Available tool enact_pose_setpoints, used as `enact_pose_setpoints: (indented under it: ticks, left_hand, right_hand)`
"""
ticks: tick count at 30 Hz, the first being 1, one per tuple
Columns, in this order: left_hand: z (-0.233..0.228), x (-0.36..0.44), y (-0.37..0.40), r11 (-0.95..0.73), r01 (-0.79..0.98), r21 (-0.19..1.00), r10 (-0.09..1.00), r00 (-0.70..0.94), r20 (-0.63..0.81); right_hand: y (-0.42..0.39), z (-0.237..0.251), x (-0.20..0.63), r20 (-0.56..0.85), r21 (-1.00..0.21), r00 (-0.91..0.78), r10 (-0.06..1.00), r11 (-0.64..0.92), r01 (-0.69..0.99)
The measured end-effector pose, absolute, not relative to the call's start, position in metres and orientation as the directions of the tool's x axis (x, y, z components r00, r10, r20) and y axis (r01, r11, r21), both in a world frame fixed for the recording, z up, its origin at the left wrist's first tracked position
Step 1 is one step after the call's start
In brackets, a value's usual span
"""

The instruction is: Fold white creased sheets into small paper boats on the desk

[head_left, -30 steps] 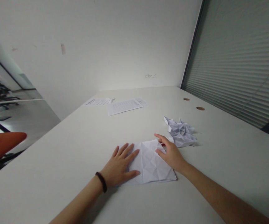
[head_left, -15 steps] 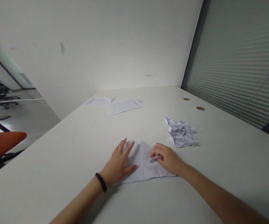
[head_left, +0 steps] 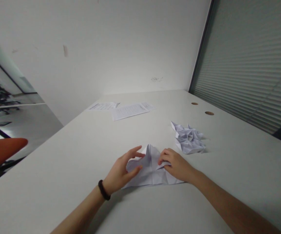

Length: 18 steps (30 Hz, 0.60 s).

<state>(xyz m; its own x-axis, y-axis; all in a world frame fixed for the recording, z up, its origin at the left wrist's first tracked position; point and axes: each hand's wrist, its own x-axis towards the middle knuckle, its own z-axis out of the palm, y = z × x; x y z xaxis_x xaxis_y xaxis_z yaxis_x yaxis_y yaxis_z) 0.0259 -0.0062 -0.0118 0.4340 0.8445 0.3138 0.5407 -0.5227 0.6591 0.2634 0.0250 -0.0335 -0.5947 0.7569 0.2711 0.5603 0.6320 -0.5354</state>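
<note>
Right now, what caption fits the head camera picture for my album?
Left hand and right hand fold creased white paper on a white table, beside crumpled paper.

A creased white sheet of paper [head_left: 152, 170], lying flat on the tabletop a second ago, now rises into a peak at its far edge. The left hand [head_left: 121, 172] has lifted off it, fingers curled round the raised flap; the right hand [head_left: 176, 165] has closed, pinching the fold.
</note>
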Motion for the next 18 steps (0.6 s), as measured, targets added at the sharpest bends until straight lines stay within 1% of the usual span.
enact_pose_setpoints:
  ticks: [2,4,6,8,11,16,18]
  left_hand:
    - [-0.013,0.026,-0.008,-0.575,0.601,0.554,0.796,0.569,0.209]
    - [-0.016,0.026,-0.007,-0.631,0.633,0.449,0.742,0.662,0.109]
    - [-0.018,0.026,-0.007,-0.666,0.650,0.366,0.705,0.709,0.026]
    - [-0.020,0.026,-0.006,-0.674,0.667,0.316,0.697,0.716,-0.025]
    - [-0.020,0.026,-0.007,-0.664,0.691,0.284,0.714,0.699,-0.032]
    - [-0.020,0.027,-0.008,-0.656,0.710,0.257,0.732,0.682,-0.014]
    - [-0.019,0.026,-0.007,-0.660,0.708,0.251,0.732,0.681,0.005]
  right_hand:
    - [0.025,-0.034,0.263,0.282,-0.524,-0.598,0.751,0.642,0.560]
    - [0.024,-0.033,0.263,0.292,-0.519,-0.593,0.751,0.645,0.561]
    - [0.023,-0.032,0.263,0.301,-0.518,-0.578,0.758,0.639,0.568]
    - [0.021,-0.030,0.263,0.301,-0.514,-0.572,0.763,0.635,0.577]
    - [0.018,-0.026,0.263,0.257,-0.497,-0.615,0.746,0.648,0.578]
    - [0.012,-0.022,0.265,0.125,-0.481,-0.711,0.692,0.669,0.567]
    - [0.012,-0.022,0.267,0.119,-0.478,-0.719,0.684,0.674,0.563]
